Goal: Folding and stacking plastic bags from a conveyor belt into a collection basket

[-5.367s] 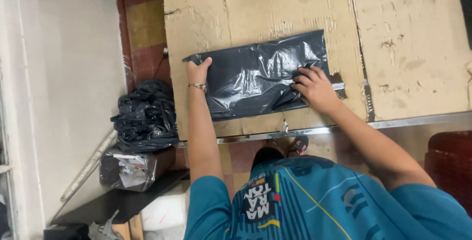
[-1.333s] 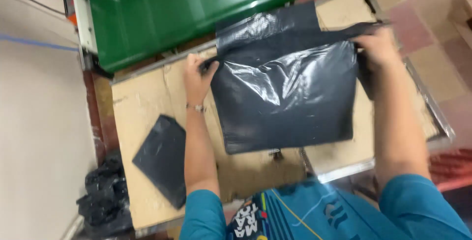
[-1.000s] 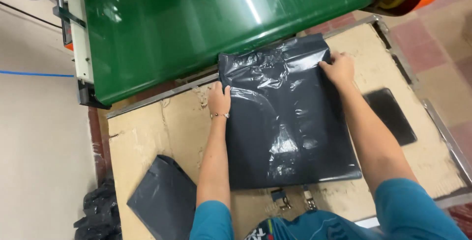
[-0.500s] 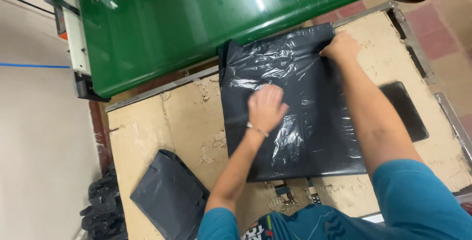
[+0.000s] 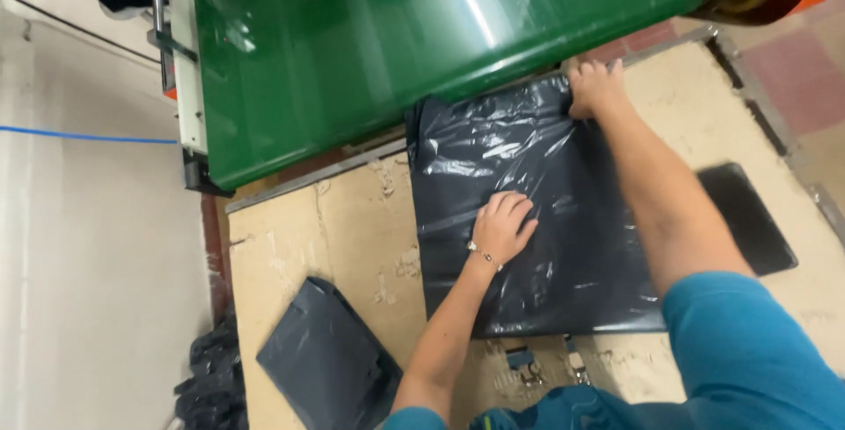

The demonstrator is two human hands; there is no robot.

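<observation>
A person's left hand is pressing flat, fingers spread in an open grip, on a large crinkled black plastic bag lying on a worn cardboard-covered surface, while the right hand is pinching the bag's far corner beside a glossy green conveyor belt.

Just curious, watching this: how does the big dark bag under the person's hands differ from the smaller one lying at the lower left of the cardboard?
The big bag lies spread flat and is larger; the smaller bag lies askew, apart. The left hand and right hand press the big bag; nothing touches the smaller bag. Both are dark grey plastic.
</observation>
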